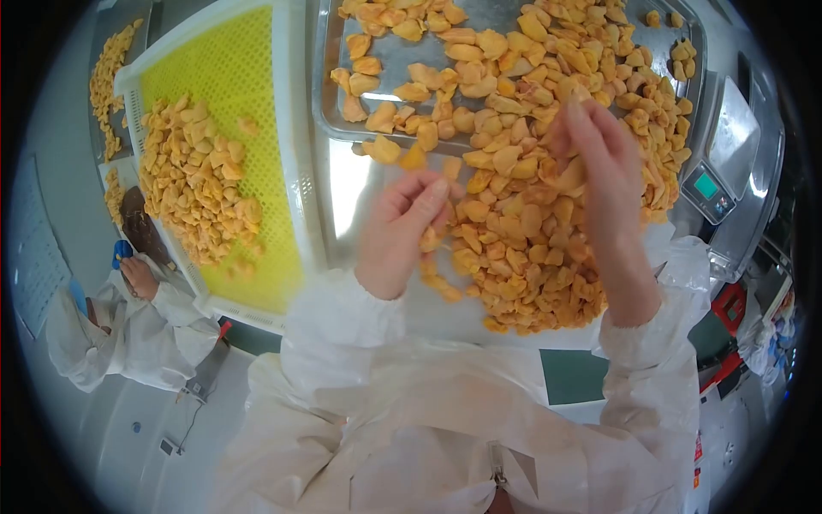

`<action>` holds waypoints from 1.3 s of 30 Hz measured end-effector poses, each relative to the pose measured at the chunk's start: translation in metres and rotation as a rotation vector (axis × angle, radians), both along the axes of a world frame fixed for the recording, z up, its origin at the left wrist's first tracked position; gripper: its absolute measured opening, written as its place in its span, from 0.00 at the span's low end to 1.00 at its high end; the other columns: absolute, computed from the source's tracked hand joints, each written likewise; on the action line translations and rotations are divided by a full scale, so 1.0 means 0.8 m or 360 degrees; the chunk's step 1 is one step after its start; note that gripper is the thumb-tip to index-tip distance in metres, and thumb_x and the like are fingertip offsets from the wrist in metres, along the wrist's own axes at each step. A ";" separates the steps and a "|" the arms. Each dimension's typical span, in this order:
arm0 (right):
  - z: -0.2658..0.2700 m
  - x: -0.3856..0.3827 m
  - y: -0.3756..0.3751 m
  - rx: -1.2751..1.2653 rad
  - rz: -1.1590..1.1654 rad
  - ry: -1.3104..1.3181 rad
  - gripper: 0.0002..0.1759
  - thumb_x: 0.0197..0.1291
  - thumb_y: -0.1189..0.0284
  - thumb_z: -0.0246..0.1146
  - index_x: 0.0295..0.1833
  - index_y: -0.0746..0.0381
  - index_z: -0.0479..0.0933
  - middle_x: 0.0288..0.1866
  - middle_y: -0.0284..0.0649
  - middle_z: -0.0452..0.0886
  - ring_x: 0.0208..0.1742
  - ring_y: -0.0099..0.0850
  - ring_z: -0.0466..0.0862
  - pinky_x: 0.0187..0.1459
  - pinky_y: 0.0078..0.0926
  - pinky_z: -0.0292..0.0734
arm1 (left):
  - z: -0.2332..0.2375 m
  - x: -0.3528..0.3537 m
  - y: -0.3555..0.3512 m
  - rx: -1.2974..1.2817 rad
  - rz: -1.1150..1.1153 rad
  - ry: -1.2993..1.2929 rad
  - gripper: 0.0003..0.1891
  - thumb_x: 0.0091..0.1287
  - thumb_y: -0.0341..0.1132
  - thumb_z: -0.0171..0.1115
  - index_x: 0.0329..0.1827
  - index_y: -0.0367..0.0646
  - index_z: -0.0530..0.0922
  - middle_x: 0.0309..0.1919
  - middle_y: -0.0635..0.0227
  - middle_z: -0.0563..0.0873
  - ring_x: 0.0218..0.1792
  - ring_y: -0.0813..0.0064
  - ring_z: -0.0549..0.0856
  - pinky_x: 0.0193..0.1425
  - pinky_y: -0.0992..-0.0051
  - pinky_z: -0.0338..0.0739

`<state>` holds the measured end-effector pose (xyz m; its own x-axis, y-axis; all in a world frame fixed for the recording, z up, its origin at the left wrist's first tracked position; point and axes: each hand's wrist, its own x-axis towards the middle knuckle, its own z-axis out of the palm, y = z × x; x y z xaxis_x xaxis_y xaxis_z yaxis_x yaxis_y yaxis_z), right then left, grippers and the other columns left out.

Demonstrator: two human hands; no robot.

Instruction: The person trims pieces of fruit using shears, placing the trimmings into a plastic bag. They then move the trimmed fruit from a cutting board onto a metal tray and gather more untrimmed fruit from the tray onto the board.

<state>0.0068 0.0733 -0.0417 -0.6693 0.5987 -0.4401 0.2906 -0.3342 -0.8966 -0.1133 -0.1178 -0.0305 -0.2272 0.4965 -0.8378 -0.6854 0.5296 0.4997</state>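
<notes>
Orange pieces: heaped across counter and metal tray; picking over them seems the current step.
Left hand: fingers curled inward; cannot tell if pinching.
Right hand: over the pieces, fingers bunched, grip unclear.
Next pick: probably calls for lightly pinching single pieces.
</notes>
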 end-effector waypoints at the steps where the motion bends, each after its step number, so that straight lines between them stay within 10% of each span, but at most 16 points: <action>1: 0.020 -0.002 -0.027 0.0104 0.0032 0.0074 0.09 0.67 0.68 0.60 0.40 0.63 0.79 0.31 0.31 0.77 0.33 0.22 0.75 0.33 0.18 0.69 | 0.008 0.008 0.009 0.0009 0.0247 -0.0194 0.13 0.72 0.44 0.56 0.48 0.45 0.78 0.35 0.74 0.78 0.37 0.77 0.78 0.29 0.75 0.71; 11: -0.072 -0.117 -0.045 0.1741 0.1054 0.0258 0.10 0.52 0.72 0.66 0.42 0.61 0.82 0.35 0.38 0.81 0.37 0.38 0.79 0.42 0.32 0.75 | -0.052 -0.040 -0.055 0.0932 0.0850 -0.1139 0.18 0.70 0.42 0.53 0.60 0.46 0.73 0.41 0.70 0.80 0.39 0.76 0.79 0.29 0.79 0.70; 14: -0.070 -0.129 -0.035 0.1301 0.1105 -0.0002 0.12 0.55 0.74 0.65 0.46 0.63 0.82 0.34 0.36 0.83 0.35 0.33 0.81 0.39 0.28 0.76 | -0.041 -0.051 -0.058 0.0688 0.0854 -0.0807 0.24 0.66 0.39 0.53 0.66 0.46 0.70 0.50 0.67 0.81 0.44 0.72 0.81 0.35 0.79 0.74; 17: -0.042 -0.111 -0.006 -0.0254 0.0488 0.0095 0.12 0.59 0.74 0.64 0.48 0.65 0.82 0.36 0.34 0.84 0.35 0.25 0.81 0.38 0.23 0.77 | -0.013 -0.060 -0.028 0.0436 0.0842 -0.0584 0.29 0.64 0.39 0.52 0.71 0.44 0.66 0.58 0.63 0.79 0.54 0.66 0.81 0.44 0.77 0.77; 23: -0.017 -0.108 -0.022 -0.0571 0.0556 0.0330 0.11 0.59 0.71 0.66 0.43 0.67 0.83 0.36 0.38 0.85 0.36 0.28 0.83 0.37 0.26 0.77 | -0.017 -0.055 0.010 0.0476 0.0892 -0.0583 0.26 0.66 0.38 0.50 0.68 0.41 0.69 0.61 0.60 0.78 0.63 0.62 0.77 0.48 0.72 0.78; 26: -0.030 -0.141 0.007 0.1499 0.0533 0.0391 0.10 0.57 0.70 0.66 0.44 0.60 0.83 0.42 0.37 0.84 0.47 0.37 0.82 0.46 0.32 0.78 | -0.047 -0.067 0.003 0.0683 0.0933 -0.0655 0.24 0.65 0.36 0.51 0.66 0.40 0.71 0.53 0.62 0.80 0.57 0.65 0.79 0.41 0.75 0.78; 30: -0.077 -0.151 0.021 0.2365 0.0788 0.0094 0.13 0.58 0.64 0.65 0.47 0.56 0.82 0.60 0.39 0.77 0.67 0.45 0.69 0.64 0.50 0.65 | -0.049 -0.092 -0.007 0.0979 0.0941 -0.0812 0.22 0.63 0.33 0.54 0.62 0.39 0.73 0.42 0.67 0.78 0.45 0.72 0.78 0.31 0.80 0.73; 33: -0.051 -0.083 0.023 0.2186 0.1132 0.0061 0.14 0.58 0.64 0.64 0.49 0.55 0.80 0.61 0.40 0.76 0.67 0.44 0.69 0.63 0.51 0.64 | -0.023 -0.107 0.008 0.0510 0.0726 -0.0133 0.21 0.63 0.32 0.54 0.61 0.41 0.74 0.40 0.69 0.76 0.42 0.74 0.76 0.30 0.80 0.70; 37: -0.019 -0.095 0.050 0.1572 0.1206 -0.0123 0.12 0.57 0.67 0.64 0.47 0.56 0.80 0.52 0.38 0.80 0.54 0.41 0.78 0.55 0.42 0.72 | -0.027 -0.117 0.019 0.0570 0.0856 -0.0325 0.22 0.64 0.29 0.52 0.63 0.42 0.71 0.39 0.70 0.74 0.41 0.75 0.75 0.25 0.81 0.67; 39: -0.041 -0.145 0.038 0.1886 0.0792 0.0154 0.08 0.56 0.69 0.64 0.42 0.58 0.81 0.46 0.38 0.82 0.47 0.40 0.80 0.50 0.39 0.74 | -0.045 -0.120 0.013 0.0826 0.0840 -0.0570 0.23 0.64 0.29 0.53 0.64 0.42 0.70 0.38 0.70 0.74 0.41 0.75 0.76 0.25 0.81 0.67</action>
<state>-0.1094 0.1038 -0.0746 -0.9313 0.2669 0.2480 0.0712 0.8009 -0.5945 -0.2089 -0.1071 -0.0663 -0.3016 0.7432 -0.5972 -0.9441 -0.1455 0.2957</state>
